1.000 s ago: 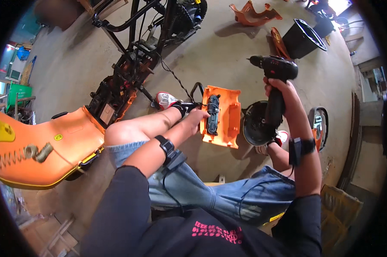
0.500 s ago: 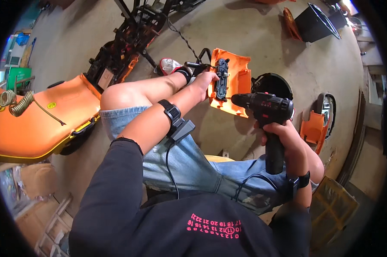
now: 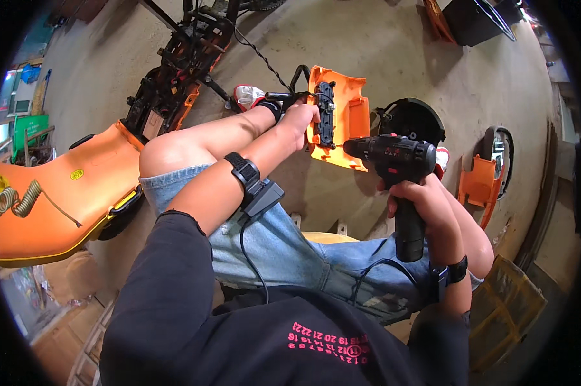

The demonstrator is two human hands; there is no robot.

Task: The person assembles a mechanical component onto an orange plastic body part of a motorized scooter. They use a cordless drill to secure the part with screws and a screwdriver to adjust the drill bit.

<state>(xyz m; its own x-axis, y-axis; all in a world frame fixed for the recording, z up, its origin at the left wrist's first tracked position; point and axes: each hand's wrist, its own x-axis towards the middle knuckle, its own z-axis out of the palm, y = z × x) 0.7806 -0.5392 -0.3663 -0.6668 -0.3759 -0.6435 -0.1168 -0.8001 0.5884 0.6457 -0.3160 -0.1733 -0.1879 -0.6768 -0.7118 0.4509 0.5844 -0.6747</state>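
Note:
My left hand (image 3: 301,122) is closed on the left edge of an orange plastic panel (image 3: 351,116). Fastened along the panel's inner side is a long black lamp-like unit (image 3: 326,116), with a twisted dark cable running off towards the frame. In my right hand (image 3: 419,196) is a black cordless drill (image 3: 403,157), gripped by its handle. The drill's nose points left at the lower end of the black unit; whether its bit touches a screw is too small to make out.
A dark vehicle frame (image 3: 174,83) stands at the far left, near a big orange body shell (image 3: 78,186) with a coiled cable. Past the drill lies a round black part (image 3: 409,122). Another orange piece (image 3: 480,180) is on the floor at right, and a black bin (image 3: 474,22) behind.
The whole view has shifted slightly. My left hand still grips the panel, and the drill stays at the lower end of the black unit.

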